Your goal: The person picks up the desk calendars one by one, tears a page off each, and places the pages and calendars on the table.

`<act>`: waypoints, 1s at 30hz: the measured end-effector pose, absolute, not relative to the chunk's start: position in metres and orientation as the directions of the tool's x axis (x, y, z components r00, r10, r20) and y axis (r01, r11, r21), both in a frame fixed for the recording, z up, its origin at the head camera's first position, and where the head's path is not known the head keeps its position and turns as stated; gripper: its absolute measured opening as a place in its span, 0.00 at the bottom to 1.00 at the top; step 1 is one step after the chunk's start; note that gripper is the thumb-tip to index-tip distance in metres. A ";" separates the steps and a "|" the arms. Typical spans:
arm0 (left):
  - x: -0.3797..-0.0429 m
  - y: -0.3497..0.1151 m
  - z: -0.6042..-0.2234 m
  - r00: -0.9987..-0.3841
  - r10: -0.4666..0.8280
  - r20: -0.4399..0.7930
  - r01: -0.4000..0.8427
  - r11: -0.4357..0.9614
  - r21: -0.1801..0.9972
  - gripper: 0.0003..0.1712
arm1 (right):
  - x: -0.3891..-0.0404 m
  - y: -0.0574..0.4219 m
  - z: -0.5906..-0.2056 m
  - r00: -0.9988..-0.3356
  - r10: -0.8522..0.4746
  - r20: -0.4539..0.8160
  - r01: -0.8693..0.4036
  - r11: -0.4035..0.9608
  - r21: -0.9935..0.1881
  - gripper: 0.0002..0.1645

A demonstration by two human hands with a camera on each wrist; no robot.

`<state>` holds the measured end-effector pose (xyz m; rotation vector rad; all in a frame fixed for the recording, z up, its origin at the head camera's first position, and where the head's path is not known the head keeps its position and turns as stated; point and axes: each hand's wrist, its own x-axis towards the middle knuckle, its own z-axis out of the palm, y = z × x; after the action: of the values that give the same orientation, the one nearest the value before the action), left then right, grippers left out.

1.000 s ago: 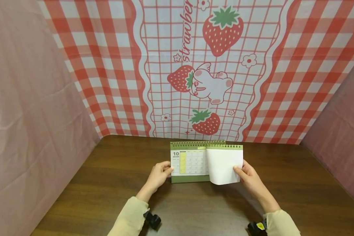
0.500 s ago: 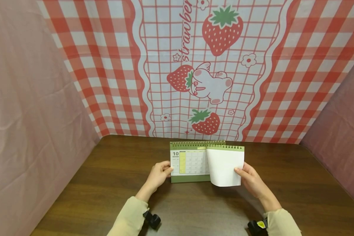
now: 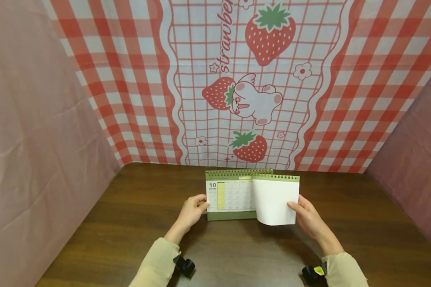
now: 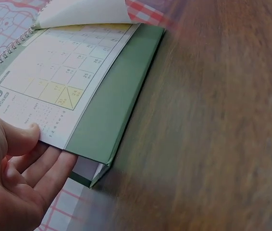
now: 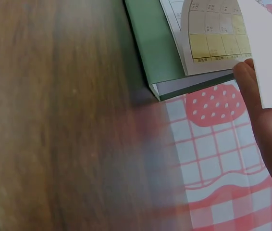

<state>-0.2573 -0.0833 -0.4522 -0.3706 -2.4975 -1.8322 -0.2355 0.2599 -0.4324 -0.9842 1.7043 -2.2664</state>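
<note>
A green spiral-bound desk calendar [image 3: 233, 195] stands on the table, its page marked 10 facing me. At its left edge my left hand [image 3: 192, 212] grips it; in the left wrist view the thumb lies on the front page and the fingers reach behind the green base [image 4: 112, 101]. My right hand [image 3: 310, 221] pinches the right edge of a lifted page [image 3: 274, 203]. That page curves across the calendar's right half, its white back toward me, and hides the dates there. In the right wrist view, printed dates show on the page's other side.
The brown wooden table [image 3: 222, 255] extends in front and to both sides. Close behind the calendar hangs a red-and-white strawberry-print cloth [image 3: 197, 119]. Pink cloths [image 3: 43, 139] hang at left and right. Black wrist cameras [image 3: 184, 266] sit at both sleeves.
My right hand has moved slightly to the right, drawing the lifted page's edge with it. The left hand keeps its grip on the calendar's left edge. The head view has shifted a little.
</note>
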 end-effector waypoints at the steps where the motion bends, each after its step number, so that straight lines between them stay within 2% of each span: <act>1: -0.257 -0.083 -0.452 -0.972 0.177 0.157 0.203 0.280 0.938 0.12 | -0.235 0.260 -0.432 -0.787 -0.466 0.405 -0.264 -0.340 -0.903 0.24; 11: -0.258 -0.083 -0.451 -0.974 0.170 0.152 0.194 0.272 0.943 0.12 | -0.230 0.256 -0.427 -0.820 -0.425 0.383 -0.240 -0.352 -0.905 0.26; 13: -0.259 -0.084 -0.451 -0.974 0.170 0.149 0.192 0.277 0.942 0.12 | -0.227 0.253 -0.424 -0.852 -0.383 0.357 -0.255 -0.290 -0.922 0.24; 17: -0.259 -0.084 -0.453 -0.975 0.172 0.142 0.186 0.281 0.942 0.12 | -0.222 0.243 -0.417 -0.927 -0.223 0.303 -0.302 -0.037 -0.952 0.14; 20: -0.259 -0.084 -0.453 -0.974 0.176 0.144 0.190 0.277 0.942 0.12 | -0.220 0.239 -0.413 -0.951 -0.109 0.290 -0.302 0.111 -0.947 0.09; 27: -0.258 -0.084 -0.451 -0.969 0.190 0.158 0.205 0.263 0.943 0.11 | -0.219 0.235 -0.408 -0.963 -0.008 0.269 -0.263 0.239 -0.935 0.17; 30: -0.258 -0.084 -0.451 -0.970 0.187 0.152 0.199 0.264 0.944 0.12 | -0.219 0.231 -0.408 -0.957 0.067 0.283 -0.250 0.307 -0.918 0.17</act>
<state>-0.2578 -0.0837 -0.4510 -0.3802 -2.4899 -1.8611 -0.2188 0.2314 -0.4079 -0.1987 2.7454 -2.0178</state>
